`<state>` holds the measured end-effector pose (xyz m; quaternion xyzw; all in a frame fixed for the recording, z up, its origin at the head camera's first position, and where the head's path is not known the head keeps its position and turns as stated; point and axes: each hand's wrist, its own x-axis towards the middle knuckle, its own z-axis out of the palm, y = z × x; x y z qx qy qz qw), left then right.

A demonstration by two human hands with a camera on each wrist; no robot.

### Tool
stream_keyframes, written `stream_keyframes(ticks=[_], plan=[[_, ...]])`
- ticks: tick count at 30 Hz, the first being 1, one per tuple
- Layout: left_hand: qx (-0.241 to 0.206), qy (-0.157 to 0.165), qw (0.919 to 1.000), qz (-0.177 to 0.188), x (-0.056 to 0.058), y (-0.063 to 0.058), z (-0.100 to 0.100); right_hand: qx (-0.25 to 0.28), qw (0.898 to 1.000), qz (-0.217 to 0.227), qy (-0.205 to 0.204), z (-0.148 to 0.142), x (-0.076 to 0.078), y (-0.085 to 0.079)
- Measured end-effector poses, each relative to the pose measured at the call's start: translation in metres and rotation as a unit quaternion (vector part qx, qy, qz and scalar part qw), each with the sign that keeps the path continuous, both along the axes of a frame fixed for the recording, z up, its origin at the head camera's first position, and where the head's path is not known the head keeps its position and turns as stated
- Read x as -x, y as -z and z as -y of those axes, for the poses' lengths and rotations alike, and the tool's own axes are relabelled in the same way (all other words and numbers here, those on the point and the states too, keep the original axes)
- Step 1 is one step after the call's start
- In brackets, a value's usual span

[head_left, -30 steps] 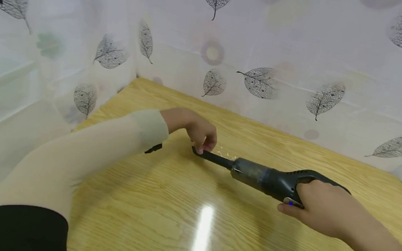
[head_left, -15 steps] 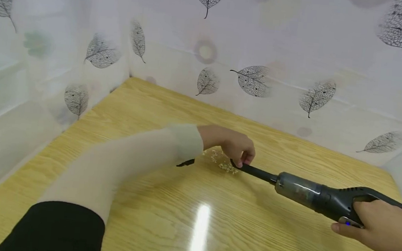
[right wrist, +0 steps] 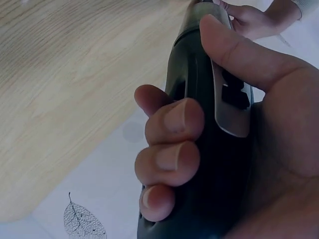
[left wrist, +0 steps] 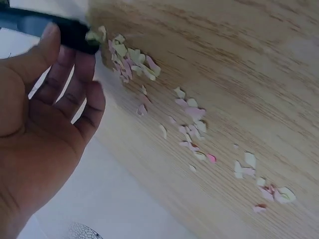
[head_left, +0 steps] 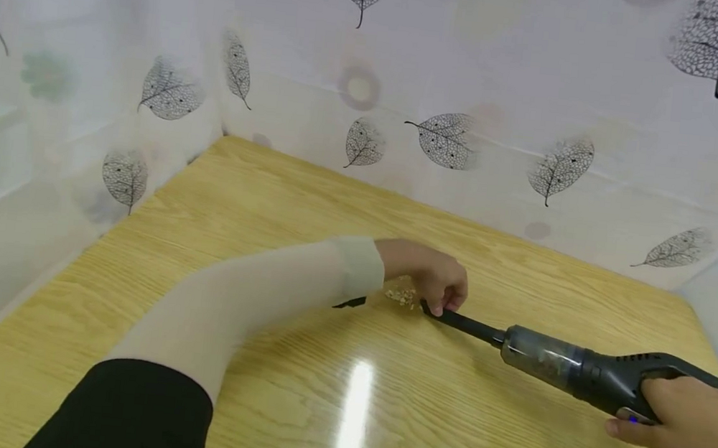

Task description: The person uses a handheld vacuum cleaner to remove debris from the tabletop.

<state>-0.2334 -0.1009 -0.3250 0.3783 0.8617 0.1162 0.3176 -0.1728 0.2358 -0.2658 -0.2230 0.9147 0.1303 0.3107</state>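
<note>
A black handheld vacuum cleaner (head_left: 610, 381) with a see-through dust cup (head_left: 541, 355) is held in my right hand (head_left: 696, 427). In the right wrist view, my fingers curl round its handle and the thumb lies along the switch side. My left hand (head_left: 435, 274) pinches the slim black nozzle (head_left: 475, 327) near its tip. Left of that tip, small paper-like scraps (head_left: 400, 297) lie on the table, partly hidden by the left hand and sleeve. Pale yellow and pink scraps (left wrist: 192, 119) trail across the wood in the left wrist view, some right at the nozzle mouth (left wrist: 89, 42).
The wood-grain table (head_left: 291, 390) carries a bright light reflection at its front. White curtains with leaf prints (head_left: 445, 140) enclose it at the back and sides. A black strap (head_left: 350, 302) shows under the left sleeve (head_left: 289, 275).
Both hands and the vacuum cleaner have moved right and slightly towards me, mostly in the first half second. Scraps now show left of the nozzle tip. The head view has shifted a little.
</note>
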Motion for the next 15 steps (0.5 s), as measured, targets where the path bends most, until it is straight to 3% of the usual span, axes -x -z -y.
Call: stream_keyframes(ticks=[11, 15], plan=[[-0.004, -0.027, 0.9995, 0.016, 0.002, 0.000, 0.019, 0.026, 0.999, 0.017, -0.010, 0.022, -0.004, -0.002], [0.008, -0.018, 0.9995, 0.024, 0.002, 0.000, 0.025, 0.043, 0.999, 0.014, -0.020, 0.029, -0.007, -0.002]])
